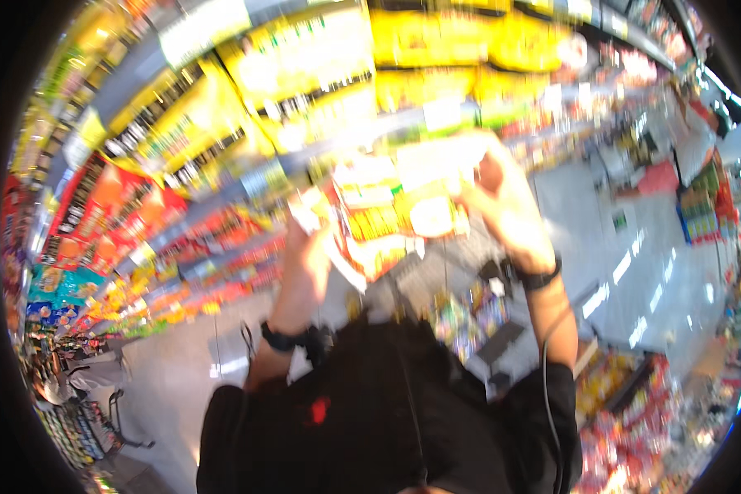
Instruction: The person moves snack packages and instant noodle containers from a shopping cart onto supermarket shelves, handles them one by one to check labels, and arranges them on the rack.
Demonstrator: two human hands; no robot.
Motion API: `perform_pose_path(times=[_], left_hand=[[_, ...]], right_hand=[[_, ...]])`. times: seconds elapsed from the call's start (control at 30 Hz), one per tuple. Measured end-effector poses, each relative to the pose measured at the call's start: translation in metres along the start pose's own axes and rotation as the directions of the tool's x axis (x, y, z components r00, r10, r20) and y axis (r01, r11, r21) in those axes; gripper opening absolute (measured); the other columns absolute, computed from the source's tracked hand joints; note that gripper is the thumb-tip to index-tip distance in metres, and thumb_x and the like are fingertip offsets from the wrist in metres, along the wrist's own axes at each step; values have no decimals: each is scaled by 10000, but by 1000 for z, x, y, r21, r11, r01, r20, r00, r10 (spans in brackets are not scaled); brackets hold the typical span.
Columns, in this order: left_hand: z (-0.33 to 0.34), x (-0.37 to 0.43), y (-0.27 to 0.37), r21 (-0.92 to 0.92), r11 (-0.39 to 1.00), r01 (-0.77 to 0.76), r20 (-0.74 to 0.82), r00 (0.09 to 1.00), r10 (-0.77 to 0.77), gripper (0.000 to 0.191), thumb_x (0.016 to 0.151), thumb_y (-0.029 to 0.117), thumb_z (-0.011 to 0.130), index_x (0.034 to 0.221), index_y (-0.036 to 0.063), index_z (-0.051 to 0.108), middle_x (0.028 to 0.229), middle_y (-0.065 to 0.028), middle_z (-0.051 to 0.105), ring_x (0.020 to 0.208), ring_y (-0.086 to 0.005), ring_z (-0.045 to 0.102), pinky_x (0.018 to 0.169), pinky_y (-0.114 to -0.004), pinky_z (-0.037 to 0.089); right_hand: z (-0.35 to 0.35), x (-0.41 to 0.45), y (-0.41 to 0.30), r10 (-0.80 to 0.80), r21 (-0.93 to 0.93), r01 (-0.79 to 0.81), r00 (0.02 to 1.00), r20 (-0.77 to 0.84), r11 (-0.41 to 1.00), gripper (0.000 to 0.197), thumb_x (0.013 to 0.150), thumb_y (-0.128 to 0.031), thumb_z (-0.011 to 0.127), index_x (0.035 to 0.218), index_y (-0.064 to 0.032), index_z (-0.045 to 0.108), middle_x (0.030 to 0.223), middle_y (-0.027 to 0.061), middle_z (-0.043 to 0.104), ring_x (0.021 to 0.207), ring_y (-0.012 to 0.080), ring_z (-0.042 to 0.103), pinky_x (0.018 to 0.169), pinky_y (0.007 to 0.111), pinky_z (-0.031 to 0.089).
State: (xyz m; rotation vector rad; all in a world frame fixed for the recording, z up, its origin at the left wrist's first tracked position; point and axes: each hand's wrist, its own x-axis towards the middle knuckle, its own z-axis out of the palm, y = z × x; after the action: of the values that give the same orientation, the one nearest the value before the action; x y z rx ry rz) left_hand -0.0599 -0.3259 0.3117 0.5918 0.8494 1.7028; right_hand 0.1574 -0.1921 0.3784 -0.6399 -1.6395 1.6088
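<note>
Between my hands, in front of my chest, is a printed food package [373,225] in red, yellow and white. My left hand [309,253] grips its left side, where a pale edge shows by the fingers. At the opposite end my right hand [503,200] holds it with thumb and fingers. Glare and motion blur wash out the package's upper part and my right fingertips. Behind it, close to the hands, runs a shelf edge with price labels [441,116].
Yellow packets [432,37] and red packets [108,213] fill the shelves ahead and left. A person [694,139] is on the right aisle floor [630,259] near a stack of goods [701,210]. Red packages [630,426] are piled at lower right. A cart [92,426] stands lower left.
</note>
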Motion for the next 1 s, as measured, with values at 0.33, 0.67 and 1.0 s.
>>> perform_pose_path(times=[0.33,0.67,1.0], left_hand=[[53,-34,20,41,999,22,-249,968,-11,526,890,78,641,1340,64,371,1179,-88,574,1058,-189,606,897,-343,524],[-28,-16,32,32,996,80,-241,968,-70,429,891,50,620,1274,21,430,1171,-89,592,1075,-179,594,927,-331,488],[-64,19,75,9,984,179,-186,967,-174,449,904,55,635,1293,15,416,1161,-82,596,1069,-167,588,919,-322,478]], right_hand=[[-29,58,-195,-217,149,213,976,11,966,303,853,-22,647,1097,-50,470,965,38,580,864,123,574,750,293,486],[31,229,-288,-334,-173,355,932,142,919,276,878,-116,609,1093,42,539,1083,126,604,1013,185,597,909,337,484],[164,355,-278,-47,-410,355,801,596,840,454,926,-193,587,1247,97,449,1207,219,543,1136,241,550,1013,338,434]])
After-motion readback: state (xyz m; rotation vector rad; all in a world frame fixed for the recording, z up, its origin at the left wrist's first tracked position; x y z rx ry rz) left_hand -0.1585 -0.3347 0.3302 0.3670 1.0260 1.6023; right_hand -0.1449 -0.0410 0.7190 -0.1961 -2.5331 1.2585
